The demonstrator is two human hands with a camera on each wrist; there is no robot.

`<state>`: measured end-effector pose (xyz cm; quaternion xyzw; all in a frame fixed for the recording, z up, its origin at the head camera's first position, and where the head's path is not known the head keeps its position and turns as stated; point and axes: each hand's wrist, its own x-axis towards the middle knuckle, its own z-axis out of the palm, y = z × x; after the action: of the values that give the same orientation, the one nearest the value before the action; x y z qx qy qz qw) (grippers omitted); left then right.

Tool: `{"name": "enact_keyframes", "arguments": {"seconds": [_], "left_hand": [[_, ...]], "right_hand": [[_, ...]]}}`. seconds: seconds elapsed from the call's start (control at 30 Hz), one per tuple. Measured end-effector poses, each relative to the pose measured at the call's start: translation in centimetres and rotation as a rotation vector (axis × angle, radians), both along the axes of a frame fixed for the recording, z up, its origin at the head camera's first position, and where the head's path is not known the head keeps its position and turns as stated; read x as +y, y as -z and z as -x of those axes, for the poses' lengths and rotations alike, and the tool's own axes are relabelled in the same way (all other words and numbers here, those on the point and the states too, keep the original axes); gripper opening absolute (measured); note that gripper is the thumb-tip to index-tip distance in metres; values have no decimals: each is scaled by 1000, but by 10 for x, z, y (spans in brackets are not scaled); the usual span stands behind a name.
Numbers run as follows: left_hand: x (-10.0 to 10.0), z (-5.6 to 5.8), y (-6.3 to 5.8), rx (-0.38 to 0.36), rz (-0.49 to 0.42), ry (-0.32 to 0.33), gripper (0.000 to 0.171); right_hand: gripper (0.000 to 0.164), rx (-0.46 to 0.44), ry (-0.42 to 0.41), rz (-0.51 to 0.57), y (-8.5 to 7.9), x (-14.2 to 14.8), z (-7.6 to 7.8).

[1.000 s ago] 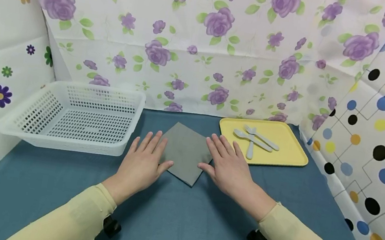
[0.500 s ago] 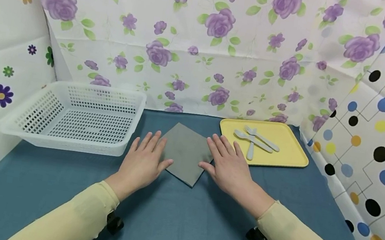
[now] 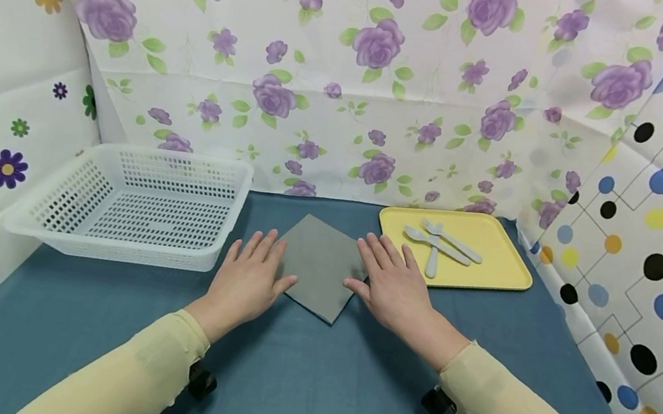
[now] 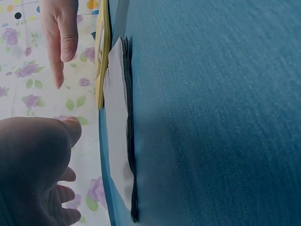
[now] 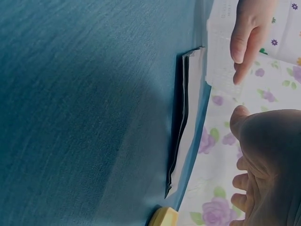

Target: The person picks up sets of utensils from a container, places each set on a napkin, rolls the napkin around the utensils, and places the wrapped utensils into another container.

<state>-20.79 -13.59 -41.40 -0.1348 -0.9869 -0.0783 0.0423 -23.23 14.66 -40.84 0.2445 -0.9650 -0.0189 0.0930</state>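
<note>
A grey folded cloth (image 3: 323,269) lies at an angle on the blue-covered table, its stacked layers showing along the edge in the left wrist view. My left hand (image 3: 245,287), palm down with fingers straight, hovers at the cloth's left side. On the other side, my right hand (image 3: 393,283) is held the same way, its thumb over the cloth's right corner and its fingertips by the tray. Both wrist views show the hands raised above the tabletop, holding nothing. A yellow tray (image 3: 500,273) stands right of the cloth, bearing a light grey spoon (image 3: 437,244) and a fork (image 3: 460,245) among crossed cutlery.
A white perforated plastic basket (image 3: 109,250) stands at the back left. Behind the table hangs a white curtain (image 3: 318,120) with purple flowers, and patterned cloths enclose both sides. The blue tablecloth (image 3: 306,387) stretches toward me in front of the hands.
Both hands stay in nearly the same pose over the cloth. The head view has shifted very slightly; nothing on the table has moved.
</note>
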Motion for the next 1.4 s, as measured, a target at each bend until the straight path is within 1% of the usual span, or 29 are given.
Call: {"name": "enact_keyframes", "arguments": {"seconds": [0.23,0.47,0.73,0.97,1.07,1.4], "left_hand": [[-1,4,2,-42,2,3,79],[-1,9,4,-88,-22,-4,78],[-1,13,8,-103,-11,-9,77],[-2,18,11,-131,2,-36,76],[-1,19,12,-138,10,-42,76],[-1,22,15,-127,19,-43,77]], "right_hand": [[83,-28,4,-9,3,-2,6],[83,-52,26,-40,12,-5,17],[82,-94,44,-61,18,-8,26],[80,-87,47,-81,19,-12,34],[81,-98,55,-90,19,-15,36],[79,-97,57,-106,24,-18,42]]}}
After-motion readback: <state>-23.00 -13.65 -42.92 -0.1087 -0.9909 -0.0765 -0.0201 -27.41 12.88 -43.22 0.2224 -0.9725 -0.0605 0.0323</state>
